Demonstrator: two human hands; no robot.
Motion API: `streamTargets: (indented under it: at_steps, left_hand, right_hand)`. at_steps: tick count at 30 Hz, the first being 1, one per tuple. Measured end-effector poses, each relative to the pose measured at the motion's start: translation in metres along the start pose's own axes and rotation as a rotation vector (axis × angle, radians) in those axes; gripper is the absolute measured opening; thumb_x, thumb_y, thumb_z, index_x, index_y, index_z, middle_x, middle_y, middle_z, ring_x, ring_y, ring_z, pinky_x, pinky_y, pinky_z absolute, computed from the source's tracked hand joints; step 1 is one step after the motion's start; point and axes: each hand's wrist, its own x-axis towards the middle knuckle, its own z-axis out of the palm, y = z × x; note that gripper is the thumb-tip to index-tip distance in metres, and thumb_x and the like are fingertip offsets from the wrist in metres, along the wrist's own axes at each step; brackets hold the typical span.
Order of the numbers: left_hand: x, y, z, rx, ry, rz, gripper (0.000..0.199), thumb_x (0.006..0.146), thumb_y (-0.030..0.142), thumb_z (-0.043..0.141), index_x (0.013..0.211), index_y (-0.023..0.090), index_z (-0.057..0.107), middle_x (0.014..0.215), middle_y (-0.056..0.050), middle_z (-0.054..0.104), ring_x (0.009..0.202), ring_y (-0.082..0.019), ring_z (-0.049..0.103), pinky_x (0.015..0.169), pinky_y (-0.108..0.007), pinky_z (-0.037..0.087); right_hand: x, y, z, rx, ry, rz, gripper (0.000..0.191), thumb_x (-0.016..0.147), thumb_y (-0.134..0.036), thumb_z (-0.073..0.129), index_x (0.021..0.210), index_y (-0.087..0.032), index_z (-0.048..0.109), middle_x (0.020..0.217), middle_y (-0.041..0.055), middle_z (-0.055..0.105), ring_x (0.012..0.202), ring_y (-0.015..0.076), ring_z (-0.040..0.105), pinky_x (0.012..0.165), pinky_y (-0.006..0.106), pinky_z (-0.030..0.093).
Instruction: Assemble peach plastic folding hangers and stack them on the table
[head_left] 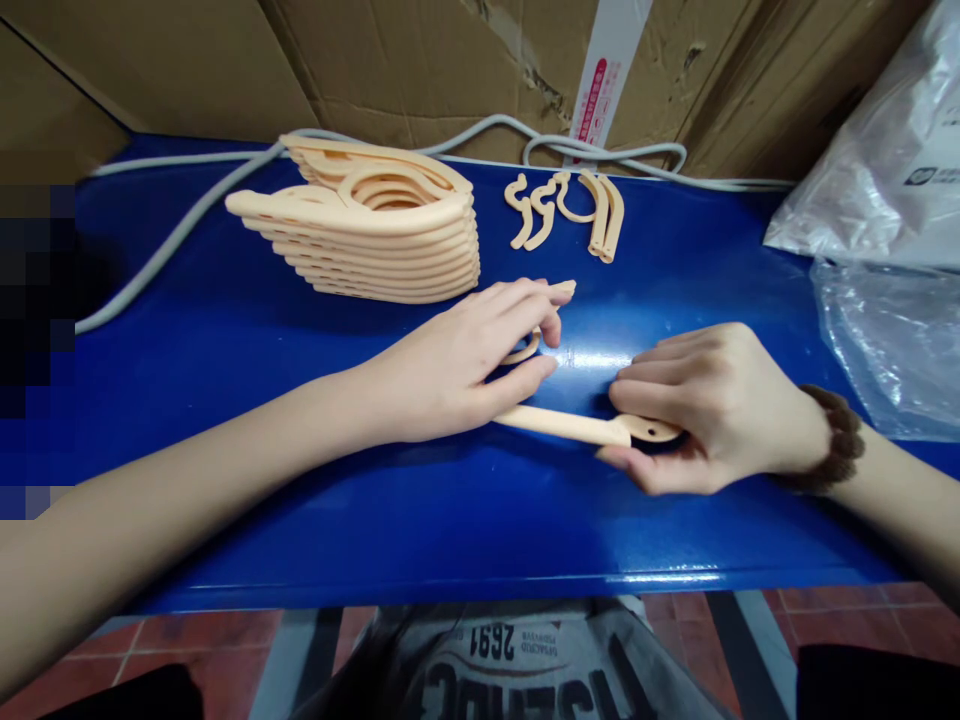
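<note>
A cream plastic folding hanger (pixel 566 425) lies on the blue tabletop, partly hidden beneath both hands. My left hand (pixel 480 345) rests palm down across its middle, fingers bent over it; a ring-shaped part shows below the fingers and a tip sticks out beyond them. My right hand (pixel 697 410), wearing a fuzzy brown band at the wrist, closes around the rounded end of the hanger's arm, with the thumb on the near side and curled fingers on the far side. Behind my left hand stands a stack of similar cream folded hangers (pixel 390 250).
Loose cream hook pieces (pixel 536 212) and curved arm pieces (pixel 606 220) lie at the back of the blue table (pixel 337 520). A grey cable (pixel 195 220) runs along the rear edge before cardboard (pixel 450 70). Clear plastic bags (pixel 885 170) sit at right.
</note>
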Motion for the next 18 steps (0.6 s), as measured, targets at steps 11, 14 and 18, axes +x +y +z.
streamTargets:
  at_steps: [11, 14, 18]
  left_hand:
    - [0.001, -0.014, 0.005, -0.162, 0.088, -0.036, 0.041, 0.094, 0.028, 0.064, 0.131, 0.017, 0.051, 0.145, -0.015, 0.057, 0.146, -0.025, 0.046, 0.121, -0.041, 0.039]
    - [0.001, -0.014, 0.005, -0.105, 0.103, -0.055, 0.044, 0.094, 0.035, 0.066, 0.131, 0.017, 0.052, 0.142, -0.014, 0.059, 0.14, -0.027, 0.052, 0.118, -0.043, 0.042]
    - [0.001, -0.011, 0.005, -0.001, 0.132, -0.038, 0.041, 0.095, 0.032, 0.064, 0.13, 0.015, 0.053, 0.138, -0.014, 0.062, 0.133, -0.026, 0.058, 0.112, -0.04, 0.047]
  right_hand:
    - [0.008, -0.012, 0.005, 0.077, -0.068, -0.037, 0.065, 0.097, -0.076, 0.034, 0.065, -0.021, 0.046, 0.066, 0.0, 0.048, 0.065, 0.0152, 0.04, 0.067, 0.033, 0.028]
    - [0.009, -0.013, 0.008, 0.066, -0.076, -0.057, 0.059, 0.097, -0.07, 0.044, 0.066, -0.02, 0.05, 0.07, 0.0014, 0.052, 0.072, 0.0172, 0.042, 0.077, 0.036, 0.032]
    - [0.009, -0.015, 0.009, 0.092, -0.092, -0.074, 0.044, 0.097, -0.053, 0.053, 0.069, -0.02, 0.053, 0.078, 0.0039, 0.057, 0.081, 0.0197, 0.046, 0.085, 0.039, 0.033]
